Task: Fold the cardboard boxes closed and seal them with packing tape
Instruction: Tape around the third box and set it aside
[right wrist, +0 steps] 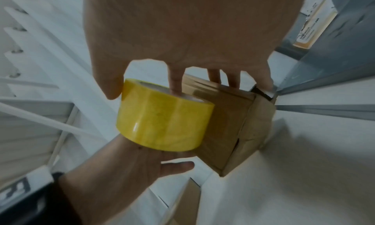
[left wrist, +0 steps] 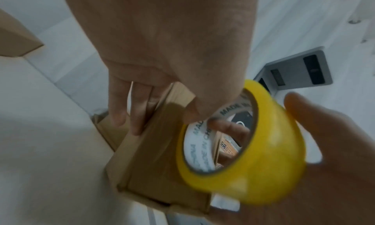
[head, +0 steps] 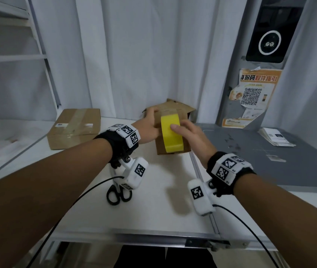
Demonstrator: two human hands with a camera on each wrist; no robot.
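Tape roll (head: 171,135), yellow and wide, sits against the top of a small cardboard box (head: 173,149) at the 12 o'clock side of the white bench (head: 153,209). The right hand (head: 190,136) grips the roll, thumb on its outer face and a finger hooked through the core, as the left wrist view shows. The left hand (head: 150,126) holds the box from its 9 o'clock side, fingers laid along the far top edge and thumb near the roll. Flaps at the box's far end stand partly up. At 10 o'clock lies a flat box (head: 74,127), already taped shut. Black-handled scissors (head: 118,194) rest at 6 o'clock of the left wrist. A grey platform (head: 269,161) adjoins the bench at 3 o'clock.
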